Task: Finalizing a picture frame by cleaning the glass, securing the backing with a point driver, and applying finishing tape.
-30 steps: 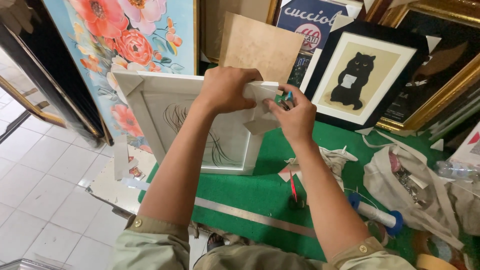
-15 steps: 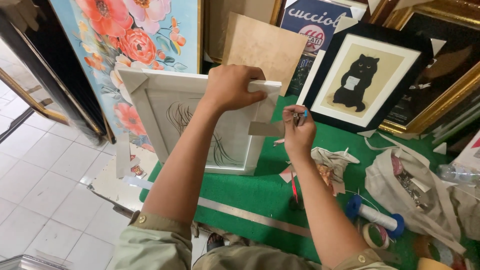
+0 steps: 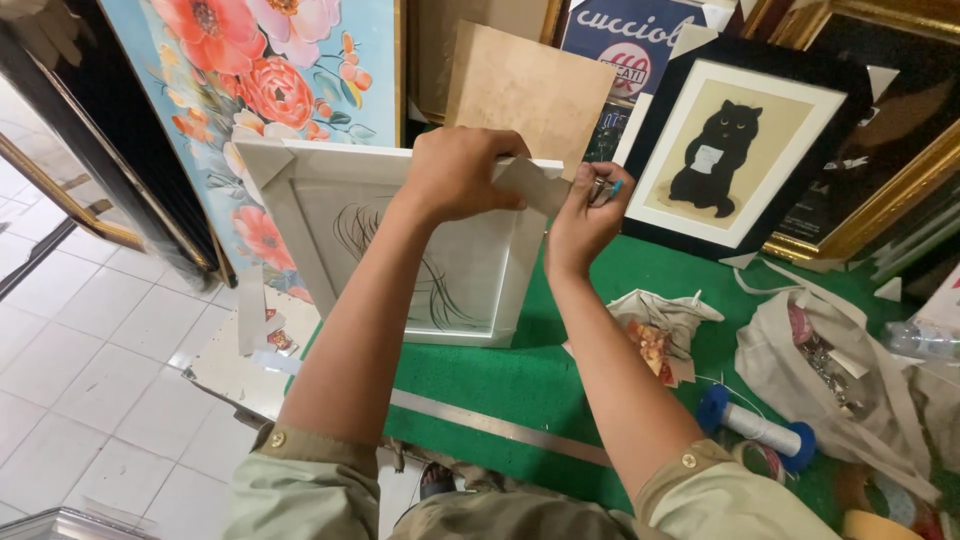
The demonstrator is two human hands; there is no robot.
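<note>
Green table (image 3: 560,390): a felt-covered work surface, crowded at the right, with a metal strip along its near edge.
Floral painting (image 3: 250,80): leans upright behind the work, just behind the white frame.
White frame (image 3: 400,250): stands on its lower edge on the green table, tilted toward the person, with a line drawing showing inside it; cardboard guards cover 2 of its upper corners.
Black cat picture (image 3: 730,150): in a black frame, propped at the back right, apart from the frame being worked on.
Cloth bag (image 3: 830,370): lies slumped on the felt at the right, well apart from both hands.
Left hand (image 3: 460,172): clenched over the top right edge of the white frame, pressing the corner guard (image 3: 535,185) against it.
Right hand (image 3: 585,215): fingers closed around a small tool with a blue tip (image 3: 605,190), held just beside the corner guard; what kind of tool it is cannot be told.
Thread spool (image 3: 755,428): white with blue ends, lying on the felt near the right forearm.
Step in hand: seemingly fixing or trimming the guard on the upper right corner.
Next move calls for: a steady left-hand clamp so the frame stays upright, and a small, controlled tool stroke kept off the white moulding.
</note>
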